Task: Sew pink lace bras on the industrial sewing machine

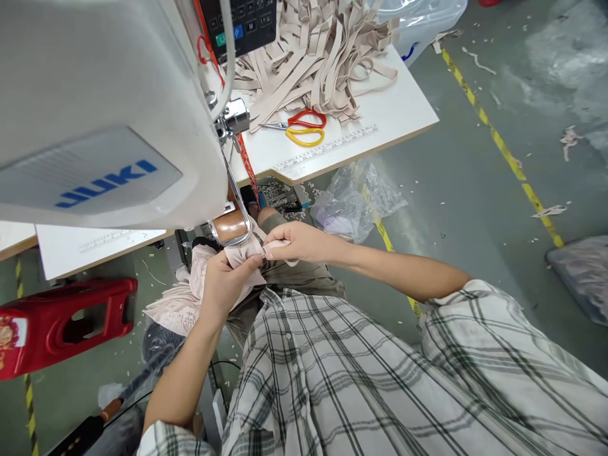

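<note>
Both hands, left hand (pixel 223 285) and right hand (pixel 294 244), are pinching a beige lace fabric piece (pixel 190 297) right under the sewing machine (pixel 109 107), with scissors (pixel 304 126) lying far back on the white surface (pixel 394 101).

A white JUKI sewing machine (pixel 104 114) fills the upper left of the frame, its dark control panel (pixel 244 22) at the top edge. On the white tabletop (pixel 403 107) at top centre lies a heap of beige elastic strips (pixel 318 50) — just below it, red-and-yellow scissors (pixel 304 126) beside a printed ruler (pixel 327 149). A red plastic stool (pixel 61 323) sits at lower left; crumpled clear bags (pixel 354 202) lie on the grey floor (pixel 475 202) — crossed by a yellow line (pixel 498 139).
</note>
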